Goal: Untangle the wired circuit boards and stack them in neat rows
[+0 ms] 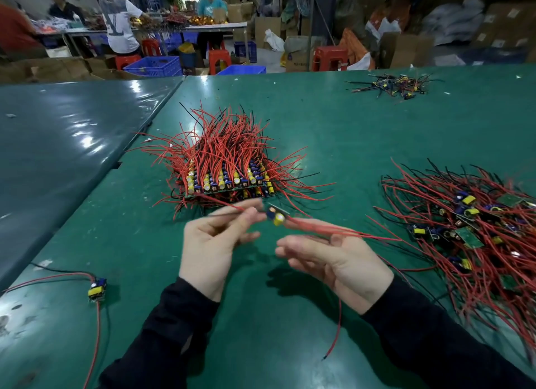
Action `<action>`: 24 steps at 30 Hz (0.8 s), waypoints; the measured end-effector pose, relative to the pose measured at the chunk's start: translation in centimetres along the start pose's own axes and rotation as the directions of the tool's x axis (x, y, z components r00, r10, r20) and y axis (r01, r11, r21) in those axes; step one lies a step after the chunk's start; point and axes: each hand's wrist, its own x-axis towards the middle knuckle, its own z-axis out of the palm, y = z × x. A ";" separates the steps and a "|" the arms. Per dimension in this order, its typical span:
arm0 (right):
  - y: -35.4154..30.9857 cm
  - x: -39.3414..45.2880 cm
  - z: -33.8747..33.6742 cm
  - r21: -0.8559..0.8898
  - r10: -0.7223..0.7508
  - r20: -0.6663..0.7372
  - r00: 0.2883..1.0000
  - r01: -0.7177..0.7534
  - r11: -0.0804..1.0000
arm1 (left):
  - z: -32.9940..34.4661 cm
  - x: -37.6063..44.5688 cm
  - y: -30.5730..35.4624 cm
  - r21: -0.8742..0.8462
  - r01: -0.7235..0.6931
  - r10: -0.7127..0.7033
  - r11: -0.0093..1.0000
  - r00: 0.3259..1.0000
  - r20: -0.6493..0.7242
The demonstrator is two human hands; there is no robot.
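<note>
The left hand (216, 240) pinched the red and black wires of one small circuit board (277, 215) between thumb and fingertips, so its grip was closed on the wires. The board, with a yellow part and a blue part, hung in the air just right of the left fingertips, above the green table (333, 145). The right hand (330, 261) was palm up with its fingers nearly straight; the red wires (333, 231) from the other side of the board lay across its fingers, and I could not tell if the thumb pressed on them. One red wire hung down below the right wrist to the table.

Just behind the hands stood the neat stack of boards (229, 182), laid in rows, with its many red and black wires pointing up and outward. At the right lay the tangled pile of boards (470, 232), well apart from the stack. A single board (97, 290) with its wires lay alone at the left, near the table edge. A small heap of wire pieces (394, 87) lay at the far right of the table.
</note>
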 end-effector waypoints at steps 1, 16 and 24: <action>-0.1 -0.1 -0.1 -0.049 0.037 0.041 0.998 -0.035 0.998 | -0.4 0.3 0.2 -0.041 -0.007 0.005 0.999 0.999 -0.038; -4.1 0.3 -2.5 -0.121 -0.398 -0.273 0.876 0.379 0.917 | -1.0 0.6 1.2 0.121 -0.221 0.232 0.968 0.969 -0.087; 0.4 -0.4 0.0 -0.484 -0.152 0.183 0.971 0.224 0.846 | 1.2 -1.1 0.5 0.175 -0.150 0.141 0.973 0.988 0.060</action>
